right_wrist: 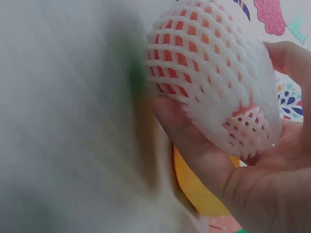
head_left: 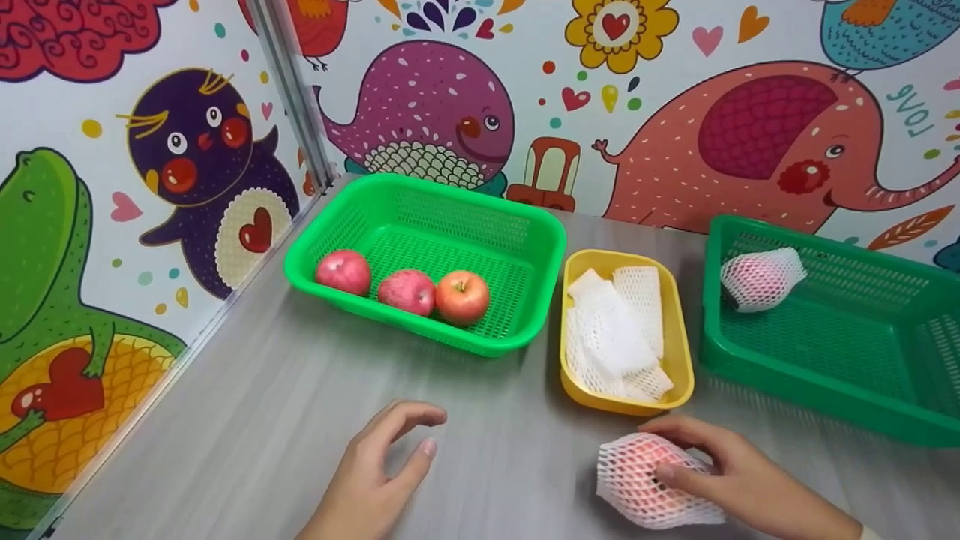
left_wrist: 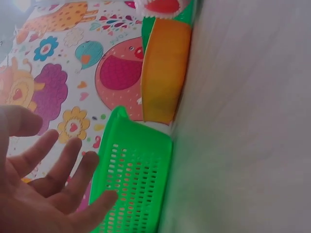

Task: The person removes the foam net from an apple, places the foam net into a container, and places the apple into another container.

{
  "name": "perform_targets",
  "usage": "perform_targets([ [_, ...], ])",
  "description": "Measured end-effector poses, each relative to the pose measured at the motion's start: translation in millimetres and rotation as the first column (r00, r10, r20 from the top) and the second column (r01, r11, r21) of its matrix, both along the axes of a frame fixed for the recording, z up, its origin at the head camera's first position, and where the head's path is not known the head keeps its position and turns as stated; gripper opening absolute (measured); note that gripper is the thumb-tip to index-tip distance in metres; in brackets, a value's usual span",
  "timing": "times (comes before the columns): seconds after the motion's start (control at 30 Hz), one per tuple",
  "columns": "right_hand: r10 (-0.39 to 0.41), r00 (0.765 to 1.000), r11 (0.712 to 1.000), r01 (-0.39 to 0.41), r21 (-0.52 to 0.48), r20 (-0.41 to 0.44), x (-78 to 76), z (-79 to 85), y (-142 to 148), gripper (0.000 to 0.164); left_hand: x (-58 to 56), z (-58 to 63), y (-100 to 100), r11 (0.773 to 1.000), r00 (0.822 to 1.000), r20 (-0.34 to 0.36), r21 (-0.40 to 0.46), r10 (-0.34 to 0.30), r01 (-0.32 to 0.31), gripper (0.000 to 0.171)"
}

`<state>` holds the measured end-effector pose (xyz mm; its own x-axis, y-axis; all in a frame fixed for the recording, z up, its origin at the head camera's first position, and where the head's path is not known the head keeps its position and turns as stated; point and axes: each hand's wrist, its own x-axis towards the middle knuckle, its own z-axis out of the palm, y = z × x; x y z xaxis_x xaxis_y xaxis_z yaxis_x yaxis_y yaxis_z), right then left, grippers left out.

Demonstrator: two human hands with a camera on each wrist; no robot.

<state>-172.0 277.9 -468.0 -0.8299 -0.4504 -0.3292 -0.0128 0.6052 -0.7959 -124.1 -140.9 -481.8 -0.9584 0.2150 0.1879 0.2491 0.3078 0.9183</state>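
Observation:
A red apple in a white foam net sleeve (head_left: 637, 480) is held by my right hand (head_left: 739, 472), thumb on the near side and fingers over the far side. The right wrist view shows the net-covered apple (right_wrist: 209, 68) close up, the thumb pressed along it. To the left, my left hand (head_left: 379, 469) hovers over the table with fingers loosely bent, holding nothing. Its spread fingers appear in the left wrist view near the light green basket (left_wrist: 131, 174). Three bare apples (head_left: 406, 292) lie in that basket. A yellow bin (head_left: 574, 386) contains several white foam nets (head_left: 611, 330).
A dark green basket (head_left: 810, 394) stands at the right with one net-covered apple (head_left: 761, 279) in its left corner. Behind the containers rises a wall with cartoon animals (head_left: 435, 97). Another printed panel (head_left: 150, 247) borders the grey table (head_left: 247, 435) on the left.

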Motion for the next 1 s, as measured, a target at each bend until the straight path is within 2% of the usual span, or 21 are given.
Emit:
perform_targets([
  [0.1,0.009,1.0,1.0,-0.009,-0.014,0.029,-1.0,-1.1,-7,0.037,-7.8,0.8,8,0.994,0.994,-0.017,-0.023,-0.104,0.104,0.022],
  [0.17,0.009,0.998,1.0,-0.008,-0.028,0.054,-1.3,-1.4,-11,0.037,-13.3,2.4,15,0.985,0.985,-0.003,-0.037,-0.17,0.17,0.021],
  [0.3,-0.017,0.995,0.999,0.021,-0.034,0.102,-1.3,-2.6,-19,0.04,-20.5,4.6,32,0.954,0.96,0.036,-0.111,-0.278,0.28,0.02],
  [0.33,-0.02,0.994,0.999,0.023,-0.034,0.105,-1.2,-3.5,-21,0.041,-21.3,3.9,36,0.941,0.951,0.022,-0.143,-0.308,0.308,0.02],
  [0.43,-0.033,0.994,0.998,0.039,-0.045,0.108,-0.3,-7.4,-24,0.041,-23.3,0.3,46,0.88,0.913,-0.016,-0.275,-0.407,0.388,0.024],
  [0.53,-0.043,0.994,0.997,0.05,-0.065,0.099,2.1,-11.4,-25,0.041,-26.5,-3.4,54,0.788,0.856,-0.021,-0.403,-0.516,0.465,0.032],
  [0.6,-0.061,0.994,0.995,0.067,-0.07,0.09,3.7,-13.1,-26,0.042,-30.0,-4.2,60,0.729,0.824,0.007,-0.464,-0.566,0.504,0.037],
  [0.67,-0.087,0.993,0.994,0.093,-0.064,0.085,5.2,-14.2,-27,0.043,-34.4,-4.1,67,0.689,0.803,0.023,-0.5,-0.595,0.525,0.039],
  [0.7,-0.104,0.991,0.992,0.109,-0.059,0.082,6.1,-14.5,-28,0.044,-36.8,-4.1,70,0.677,0.797,0.02,-0.514,-0.604,0.526,0.041],
  [0.87,-0.177,0.982,0.982,0.18,-0.055,0.065,11.6,-15.2,-33,0.05,-46.3,-1.4,82,0.657,0.78,0.036,-0.516,-0.625,0.55,0.052],
  [0.93,-0.179,0.982,0.979,0.184,-0.083,0.061,14.8,-15.0,-35,0.053,-47.5,0.0,86,0.668,0.776,0.046,-0.48,-0.628,0.569,0.056],
  [1.0,-0.171,0.984,0.977,0.176,-0.118,0.052,18.5,-14.4,-35,0.054,-47.4,1.4,90,0.691,0.777,0.054,-0.424,-0.627,0.586,0.059],
])
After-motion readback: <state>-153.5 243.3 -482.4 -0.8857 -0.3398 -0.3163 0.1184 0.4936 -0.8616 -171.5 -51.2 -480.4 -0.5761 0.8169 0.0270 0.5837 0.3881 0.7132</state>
